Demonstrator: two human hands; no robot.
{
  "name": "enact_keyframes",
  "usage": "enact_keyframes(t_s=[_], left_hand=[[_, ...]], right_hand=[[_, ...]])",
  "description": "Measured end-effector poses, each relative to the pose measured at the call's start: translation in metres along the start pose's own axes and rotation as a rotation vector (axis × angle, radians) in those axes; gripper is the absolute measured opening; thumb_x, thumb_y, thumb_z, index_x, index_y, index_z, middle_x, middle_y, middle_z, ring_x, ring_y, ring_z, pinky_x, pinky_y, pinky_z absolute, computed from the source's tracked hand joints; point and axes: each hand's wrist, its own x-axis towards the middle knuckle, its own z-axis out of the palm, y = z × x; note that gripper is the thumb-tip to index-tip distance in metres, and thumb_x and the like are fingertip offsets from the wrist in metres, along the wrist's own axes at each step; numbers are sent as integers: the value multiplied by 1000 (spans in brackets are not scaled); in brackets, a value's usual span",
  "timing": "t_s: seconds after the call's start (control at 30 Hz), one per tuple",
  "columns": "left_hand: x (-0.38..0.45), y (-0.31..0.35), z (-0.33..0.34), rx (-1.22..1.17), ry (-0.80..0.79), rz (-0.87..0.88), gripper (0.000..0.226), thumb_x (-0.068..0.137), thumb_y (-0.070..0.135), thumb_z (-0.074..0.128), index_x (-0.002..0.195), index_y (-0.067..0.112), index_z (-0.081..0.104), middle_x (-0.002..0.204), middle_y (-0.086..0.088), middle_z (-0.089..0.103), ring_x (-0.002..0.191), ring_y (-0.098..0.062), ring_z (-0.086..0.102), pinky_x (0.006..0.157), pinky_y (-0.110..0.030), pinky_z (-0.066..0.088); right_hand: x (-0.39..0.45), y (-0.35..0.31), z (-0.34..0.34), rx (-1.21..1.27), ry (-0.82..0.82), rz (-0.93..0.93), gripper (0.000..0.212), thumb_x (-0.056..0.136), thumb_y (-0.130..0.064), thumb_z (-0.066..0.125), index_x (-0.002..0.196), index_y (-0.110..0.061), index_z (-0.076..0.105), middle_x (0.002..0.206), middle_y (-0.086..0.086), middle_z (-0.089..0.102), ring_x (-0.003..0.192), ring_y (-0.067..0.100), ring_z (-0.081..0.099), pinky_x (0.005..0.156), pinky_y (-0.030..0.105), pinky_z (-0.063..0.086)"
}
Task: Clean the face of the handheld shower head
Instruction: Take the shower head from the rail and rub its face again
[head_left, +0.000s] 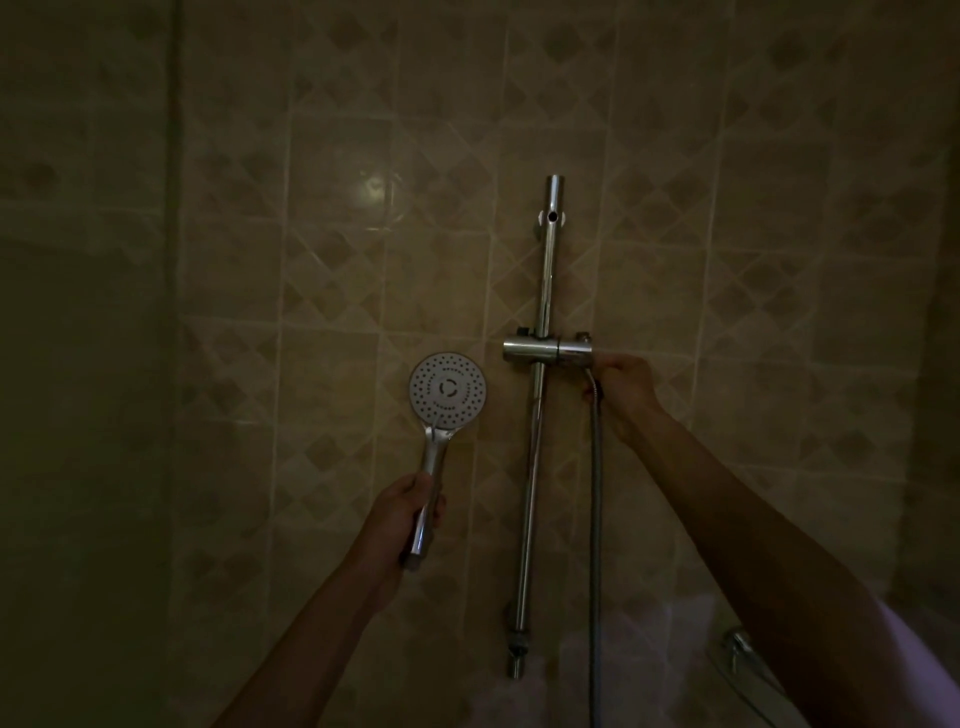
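Observation:
The handheld shower head (448, 389) has a round white face dotted with nozzles, turned toward me, and a chrome handle. My left hand (410, 512) is closed around that handle, holding it upright to the left of the chrome slide rail (540, 291). My right hand (623, 389) is wrapped around the right end of the chrome holder (545, 349) on the rail, where the metal hose (595, 519) starts and hangs straight down. No cloth or brush is visible.
Beige patterned wall tiles (332, 260) fill the background in dim light. A chrome tap fitting (740, 644) shows at the lower right. A darker side wall (78, 364) stands at the left.

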Motion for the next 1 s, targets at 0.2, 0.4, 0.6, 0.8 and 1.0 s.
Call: enact_keyframes(t_s=[0.2, 0.4, 0.6, 0.8, 1.0], left_hand=[[0, 2, -6, 83, 2, 2, 30, 97, 30, 46, 83, 8, 60, 70, -6, 56, 57, -13, 48, 51, -25, 37], [-8, 2, 2, 38, -8, 23, 30, 97, 28, 45, 86, 4, 59, 69, -6, 55, 55, -12, 48, 46, -21, 38], [-12, -13, 5, 13, -37, -15, 30, 97, 31, 47, 85, 6, 59, 71, -7, 54, 55, -13, 50, 50, -24, 39], [-41, -45, 14, -55, -47, -80, 25, 98, 23, 45, 89, 5, 61, 74, -9, 58, 65, -19, 53, 64, -31, 43], [-74, -99, 9, -69, -38, -194, 26, 97, 23, 46, 86, 5, 61, 68, -6, 59, 58, -16, 52, 55, -28, 40]], right_hand=[[21, -15, 0, -178, 18, -19, 57, 72, -63, 62, 89, -9, 70, 79, 10, 70, 71, 24, 66, 63, 36, 53], [20, -30, -7, -315, 59, -136, 38, 84, -49, 63, 89, -12, 69, 82, 4, 68, 70, 19, 61, 68, 34, 48], [-9, -30, -39, -185, -13, -115, 29, 95, -36, 52, 87, -11, 65, 62, 2, 51, 55, 14, 48, 54, 30, 40], [-94, 23, -59, -25, -198, -50, 28, 99, -25, 47, 78, -9, 56, 64, 2, 46, 55, 15, 46, 55, 30, 41], [-194, 110, -60, -17, -215, 115, 39, 94, -41, 55, 78, -6, 62, 58, 4, 47, 54, 16, 47, 54, 33, 39]])
